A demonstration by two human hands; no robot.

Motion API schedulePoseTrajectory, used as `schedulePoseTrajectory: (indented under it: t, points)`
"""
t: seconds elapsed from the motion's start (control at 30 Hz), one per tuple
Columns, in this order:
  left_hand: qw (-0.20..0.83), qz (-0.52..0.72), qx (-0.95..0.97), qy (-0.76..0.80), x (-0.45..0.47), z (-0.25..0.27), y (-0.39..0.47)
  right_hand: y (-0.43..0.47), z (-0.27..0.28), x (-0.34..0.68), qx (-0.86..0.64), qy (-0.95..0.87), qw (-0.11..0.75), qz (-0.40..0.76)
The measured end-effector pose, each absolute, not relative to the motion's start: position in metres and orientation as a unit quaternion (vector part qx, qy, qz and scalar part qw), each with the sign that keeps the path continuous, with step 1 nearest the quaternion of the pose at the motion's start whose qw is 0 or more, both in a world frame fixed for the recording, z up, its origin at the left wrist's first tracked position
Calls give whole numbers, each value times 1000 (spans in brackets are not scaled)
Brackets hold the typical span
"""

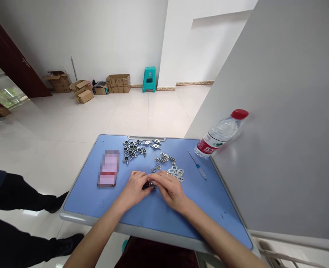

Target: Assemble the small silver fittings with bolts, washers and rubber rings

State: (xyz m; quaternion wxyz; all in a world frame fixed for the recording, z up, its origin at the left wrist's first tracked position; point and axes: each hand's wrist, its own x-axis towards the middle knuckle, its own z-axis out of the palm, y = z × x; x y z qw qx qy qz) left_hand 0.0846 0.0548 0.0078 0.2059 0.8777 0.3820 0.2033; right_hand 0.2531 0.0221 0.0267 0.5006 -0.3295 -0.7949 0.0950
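Note:
My left hand (138,187) and my right hand (170,189) meet over the middle of the blue tabletop. Between them is a small metal part with a dark piece (147,185), mostly covered by my fingers. The left fingers are closed around it, while the right fingertips press together at its side. Just beyond my hands lie small screws (155,169) and silvery metal pieces (165,158). Flat metal plates (177,173) are heaped beside my right hand. Farther back sits a cluster of metal parts with black centres (133,149).
A phone (108,168) lies left on the blue table (83,201). A blue-handled screwdriver (200,169) lies right, near a red-capped water bottle (218,134) by the grey panel. A person's legs (19,223) stand at left. A teal stool (149,79) and cardboard boxes (118,83) line the wall.

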Motion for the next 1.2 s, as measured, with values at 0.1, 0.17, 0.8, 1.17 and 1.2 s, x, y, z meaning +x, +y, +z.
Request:
schedulePoseTrajectory:
  t: [0.1, 0.17, 0.8, 1.17, 1.2]
  points:
    - [190, 205, 883, 377, 84, 5, 55, 22, 29, 252, -330, -789, 511, 86]
    - [180, 210, 886, 373, 84, 3, 54, 22, 30, 252, -337, -785, 514, 74]
    - [188, 191, 892, 365, 84, 9, 53, 19, 28, 257, -348, -796, 481, 113]
    - [181, 195, 893, 362, 85, 11, 54, 20, 30, 256, -366, -785, 487, 112]
    - [178, 197, 895, 359, 85, 10, 54, 20, 30, 257, -370, -783, 489, 107]
